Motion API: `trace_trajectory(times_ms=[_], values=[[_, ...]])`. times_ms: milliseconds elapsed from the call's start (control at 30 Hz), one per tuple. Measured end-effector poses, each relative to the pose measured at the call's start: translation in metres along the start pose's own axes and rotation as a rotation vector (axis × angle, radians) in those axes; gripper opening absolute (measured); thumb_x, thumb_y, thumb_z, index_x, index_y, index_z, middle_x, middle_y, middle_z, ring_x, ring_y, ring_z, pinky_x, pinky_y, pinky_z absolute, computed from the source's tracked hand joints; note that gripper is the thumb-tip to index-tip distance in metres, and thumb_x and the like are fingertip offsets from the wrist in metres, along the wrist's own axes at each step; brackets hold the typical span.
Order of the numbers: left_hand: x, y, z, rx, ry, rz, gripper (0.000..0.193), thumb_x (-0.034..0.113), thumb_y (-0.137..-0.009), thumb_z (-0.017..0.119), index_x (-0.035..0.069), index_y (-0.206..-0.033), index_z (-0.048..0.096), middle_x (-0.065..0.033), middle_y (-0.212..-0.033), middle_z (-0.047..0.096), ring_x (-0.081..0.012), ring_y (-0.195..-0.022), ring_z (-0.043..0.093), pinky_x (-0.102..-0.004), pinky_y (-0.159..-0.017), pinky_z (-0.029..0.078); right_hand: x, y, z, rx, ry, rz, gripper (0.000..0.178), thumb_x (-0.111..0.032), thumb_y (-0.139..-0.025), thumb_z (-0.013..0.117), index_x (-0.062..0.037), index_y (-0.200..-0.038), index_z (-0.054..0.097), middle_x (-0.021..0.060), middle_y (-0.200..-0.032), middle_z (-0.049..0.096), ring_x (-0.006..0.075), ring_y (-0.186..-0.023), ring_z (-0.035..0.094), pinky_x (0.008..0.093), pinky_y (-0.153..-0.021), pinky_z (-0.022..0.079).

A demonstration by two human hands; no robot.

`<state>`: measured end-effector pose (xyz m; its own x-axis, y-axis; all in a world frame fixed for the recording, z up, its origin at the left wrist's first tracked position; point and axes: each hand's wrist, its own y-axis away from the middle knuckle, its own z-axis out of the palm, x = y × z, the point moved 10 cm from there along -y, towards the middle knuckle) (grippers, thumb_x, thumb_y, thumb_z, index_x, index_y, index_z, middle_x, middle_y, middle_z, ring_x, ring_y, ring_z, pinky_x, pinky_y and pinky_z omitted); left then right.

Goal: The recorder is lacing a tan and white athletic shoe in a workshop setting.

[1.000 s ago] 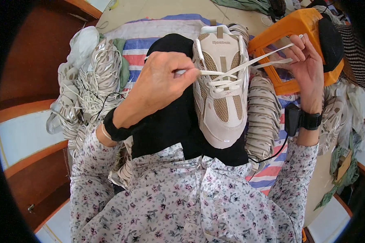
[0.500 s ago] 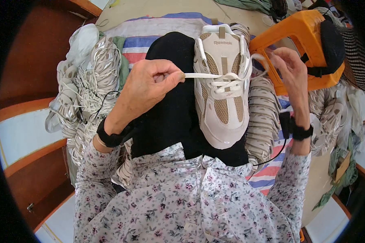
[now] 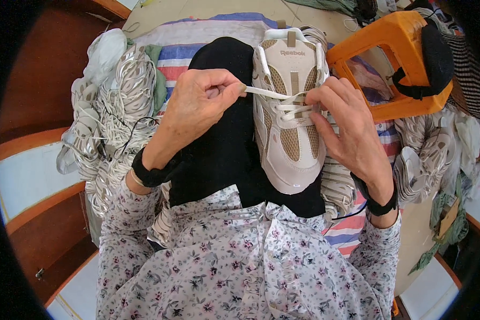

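A beige and white sneaker [image 3: 290, 176] with tan mesh rests over the dark cloth on my lap, toe toward me. My left hand [image 3: 200, 104], left of the shoe, pinches one end of a white shoelace [image 3: 262, 92] and holds it taut from the lacing. Over the right side of the shoe bends my right hand [image 3: 346, 120]. Its index fingertip is on the lace where it crosses the tongue, and the thumb sits lower beside the eyelets. The right hand covers part of the shoe's right edge.
Stacked shoe uppers [image 3: 130, 85] with loose laces and a black cord lie at the left. More uppers [image 3: 338, 184] lie right of the shoe, and others [image 3: 418, 154] farther right. An orange plastic stool [image 3: 410, 37] lies at the upper right. Striped sheeting [image 3: 218, 29] spreads beneath.
My right hand has come left and down from beside the stool onto the shoe's lacing. The lace loop it held out to the right no longer shows. My left hand keeps its pinch.
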<state>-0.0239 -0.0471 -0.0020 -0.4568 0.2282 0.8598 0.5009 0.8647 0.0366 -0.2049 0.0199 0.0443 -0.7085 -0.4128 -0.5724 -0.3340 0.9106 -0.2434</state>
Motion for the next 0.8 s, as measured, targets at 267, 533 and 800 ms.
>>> trace_trajectory(times_ms=[267, 533, 800], values=[[0.003, -0.001, -0.001, 0.028, 0.012, 0.046, 0.019, 0.017, -0.095, 0.062, 0.001, -0.089, 0.071, 0.0088, -0.058, 0.047, 0.0005, -0.049, 0.038, -0.0189, -0.043, 0.025, -0.009, -0.017, 0.001, -0.117, 0.044, -0.076, 0.018, 0.001, -0.075, 0.063, -0.0047, -0.088, 0.051, 0.0096, -0.090, 0.049, 0.0303, -0.093, 0.048, 0.0417, -0.077, 0.038], [0.003, 0.001, -0.003, 0.029, 0.024, 0.079, 0.019, 0.017, -0.095, 0.063, 0.000, -0.089, 0.070, 0.0071, -0.060, 0.051, -0.0002, -0.049, 0.040, -0.0191, -0.043, 0.028, -0.027, -0.022, 0.005, -0.096, 0.368, -0.129, 0.020, 0.004, -0.073, 0.065, -0.0027, -0.086, 0.051, 0.0103, -0.098, 0.046, 0.0311, -0.098, 0.045, 0.0417, -0.089, 0.038], [0.000, 0.002, -0.002, 0.026, 0.072, 0.108, 0.020, 0.019, -0.096, 0.064, 0.000, -0.092, 0.070, 0.0049, -0.063, 0.056, -0.0012, -0.049, 0.045, -0.0191, -0.042, 0.033, -0.008, -0.024, 0.013, -0.261, 0.074, -0.029, 0.020, 0.005, -0.073, 0.063, -0.0022, -0.085, 0.050, 0.0116, -0.104, 0.043, 0.0310, -0.103, 0.043, 0.0394, -0.095, 0.036]])
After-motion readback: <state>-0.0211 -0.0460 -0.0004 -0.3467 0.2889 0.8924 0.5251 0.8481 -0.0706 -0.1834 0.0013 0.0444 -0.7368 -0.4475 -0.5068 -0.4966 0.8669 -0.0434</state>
